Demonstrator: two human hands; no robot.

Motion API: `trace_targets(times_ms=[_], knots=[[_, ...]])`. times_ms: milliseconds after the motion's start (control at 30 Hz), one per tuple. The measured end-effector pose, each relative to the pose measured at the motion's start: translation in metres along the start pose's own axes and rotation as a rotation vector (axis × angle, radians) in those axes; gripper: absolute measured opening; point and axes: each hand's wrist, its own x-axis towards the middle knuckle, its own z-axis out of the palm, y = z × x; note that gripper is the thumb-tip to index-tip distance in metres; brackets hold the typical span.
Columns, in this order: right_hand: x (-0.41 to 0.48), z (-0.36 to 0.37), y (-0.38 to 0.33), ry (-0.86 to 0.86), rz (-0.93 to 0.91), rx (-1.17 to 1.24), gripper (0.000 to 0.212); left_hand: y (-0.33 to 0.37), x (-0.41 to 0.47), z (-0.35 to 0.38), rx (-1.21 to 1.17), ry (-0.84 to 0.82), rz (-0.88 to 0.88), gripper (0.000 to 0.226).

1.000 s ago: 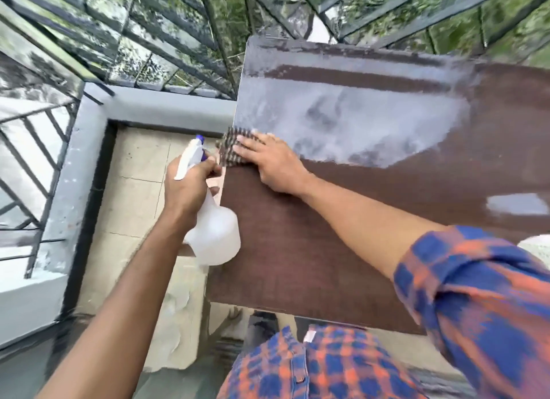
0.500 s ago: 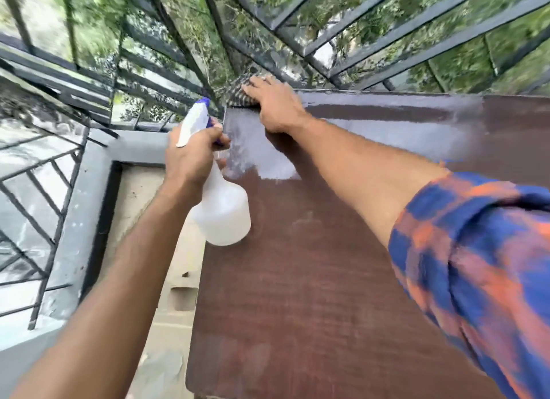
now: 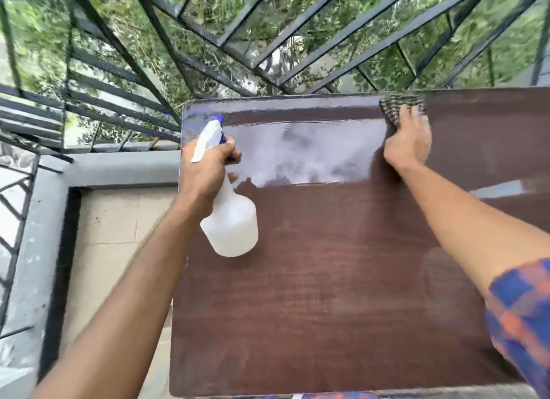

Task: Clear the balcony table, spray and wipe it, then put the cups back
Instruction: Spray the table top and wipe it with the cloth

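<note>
A dark brown wooden table (image 3: 327,294) fills the middle and right of the view, its far half wet and shiny. My left hand (image 3: 205,172) grips the neck of a white spray bottle (image 3: 232,226) with a white and blue trigger head, held above the table's left side. My right hand (image 3: 409,144) presses a dark checked cloth (image 3: 400,105) flat against the table near its far edge. No cups are in view.
A black metal railing (image 3: 268,41) runs just behind the table, with green foliage beyond it. A grey parapet ledge (image 3: 113,166) and beige floor tiles (image 3: 119,220) lie to the left of the table.
My right hand has slid the cloth from the table's far left corner to the right along the far edge. My left hand with the bottle has moved over the table.
</note>
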Motion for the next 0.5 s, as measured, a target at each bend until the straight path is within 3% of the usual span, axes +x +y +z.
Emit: trace_targets(times_ms=[67,133,300,367,433,500], knots=[[-0.029,0.009,-0.032,0.010,0.034,0.039,0.072,-0.004,-0.008,-0.008,0.036,-0.043,0.008,0.017],[-0.069,0.018,-0.076,-0.042,-0.051,0.065,0.077,-0.009,-0.016,-0.019,0.056,-0.064,0.005,0.009],[-0.192,0.063,-0.168,-0.252,-0.694,0.017,0.075,-0.020,-0.040,-0.049,0.043,0.004,0.009,0.011],[-0.241,0.079,-0.166,-0.332,-0.945,-0.041,0.070,-0.026,-0.053,-0.062,0.038,0.022,0.018,0.004],[-0.271,0.083,-0.133,-0.373,-1.153,-0.083,0.069,-0.033,-0.065,-0.072,0.054,-0.015,0.040,0.010],[-0.273,0.073,-0.083,-0.315,-1.170,-0.085,0.066,-0.041,-0.081,-0.083,0.086,-0.047,0.034,0.007]])
